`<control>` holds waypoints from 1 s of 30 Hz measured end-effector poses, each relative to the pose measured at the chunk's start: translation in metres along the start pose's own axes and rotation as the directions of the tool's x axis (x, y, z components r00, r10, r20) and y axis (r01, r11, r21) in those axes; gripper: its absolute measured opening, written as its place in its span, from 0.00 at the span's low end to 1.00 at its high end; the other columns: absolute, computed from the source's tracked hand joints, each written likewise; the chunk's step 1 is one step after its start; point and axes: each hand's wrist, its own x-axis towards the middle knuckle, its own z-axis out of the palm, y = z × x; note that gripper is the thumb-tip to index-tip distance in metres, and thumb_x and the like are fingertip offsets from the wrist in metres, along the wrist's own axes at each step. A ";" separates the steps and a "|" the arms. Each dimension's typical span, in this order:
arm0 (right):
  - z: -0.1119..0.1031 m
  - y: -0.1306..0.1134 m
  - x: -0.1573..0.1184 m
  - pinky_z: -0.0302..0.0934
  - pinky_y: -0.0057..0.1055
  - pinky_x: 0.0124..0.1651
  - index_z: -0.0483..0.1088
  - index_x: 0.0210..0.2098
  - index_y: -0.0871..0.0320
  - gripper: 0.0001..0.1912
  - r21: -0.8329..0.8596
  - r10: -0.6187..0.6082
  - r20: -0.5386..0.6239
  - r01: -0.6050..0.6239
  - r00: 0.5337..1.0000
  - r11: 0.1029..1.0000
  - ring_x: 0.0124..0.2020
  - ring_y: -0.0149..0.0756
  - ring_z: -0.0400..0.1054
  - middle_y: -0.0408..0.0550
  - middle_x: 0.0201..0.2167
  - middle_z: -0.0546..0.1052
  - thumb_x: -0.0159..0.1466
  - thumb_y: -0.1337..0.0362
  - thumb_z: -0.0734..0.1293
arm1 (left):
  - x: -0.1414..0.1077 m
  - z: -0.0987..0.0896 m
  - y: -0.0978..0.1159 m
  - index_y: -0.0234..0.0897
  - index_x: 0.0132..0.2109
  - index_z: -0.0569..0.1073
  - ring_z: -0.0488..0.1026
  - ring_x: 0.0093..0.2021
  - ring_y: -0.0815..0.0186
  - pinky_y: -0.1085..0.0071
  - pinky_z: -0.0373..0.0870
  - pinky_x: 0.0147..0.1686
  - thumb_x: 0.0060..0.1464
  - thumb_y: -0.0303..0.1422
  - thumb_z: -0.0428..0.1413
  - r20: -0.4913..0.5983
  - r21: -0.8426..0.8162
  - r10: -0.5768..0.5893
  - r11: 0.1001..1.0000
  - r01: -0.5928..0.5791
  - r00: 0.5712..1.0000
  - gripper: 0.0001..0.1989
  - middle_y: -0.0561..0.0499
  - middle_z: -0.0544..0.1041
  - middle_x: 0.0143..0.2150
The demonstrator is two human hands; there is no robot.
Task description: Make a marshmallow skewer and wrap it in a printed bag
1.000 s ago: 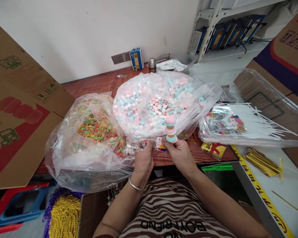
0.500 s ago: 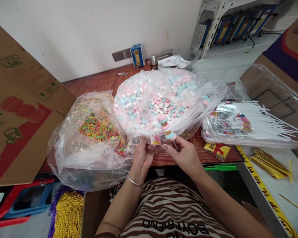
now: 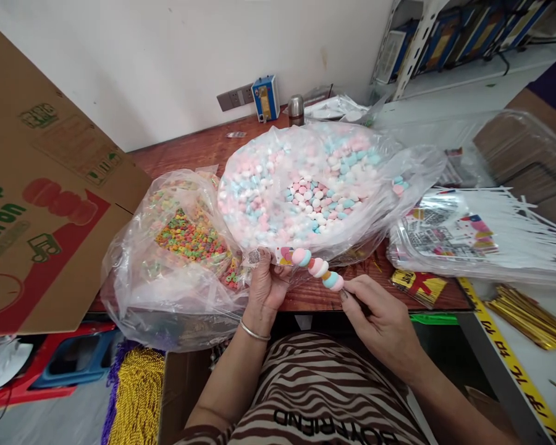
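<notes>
at the far left a printed cardboard box leans against the wooden table. next to it a clear bag of small coloured rings lies open on the table, touching a bigger clear bag of pink, blue and white marshmallows to its right. the left hand, a bangle at its wrist, is at the near table edge, its fingers closed on a small clear printed wrapper pinched at the top. just right of that, a stick of stacked marshmallows lies tilted, its upper end pointing at the wrapper's mouth and its lower end toward the right hand. the right hand's fingertips are pinched shut on the stick just below the last marshmallow. further right a flat pack of printed wrappers lies on the table beside a spread of white sticks, and a bundle of gold twist ties rests on the white surface at the far right.
</notes>
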 end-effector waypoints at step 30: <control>-0.018 0.008 -0.015 0.35 0.25 0.21 0.77 0.41 0.63 0.28 0.472 0.360 0.733 -0.813 0.576 0.341 0.19 0.22 0.43 0.35 0.18 0.57 0.65 0.41 0.68 | -0.001 0.003 -0.002 0.37 0.26 0.60 0.58 0.24 0.75 0.75 0.60 0.26 0.34 0.47 0.76 0.262 0.218 0.198 0.941 -0.258 0.944 0.32 0.59 0.60 0.24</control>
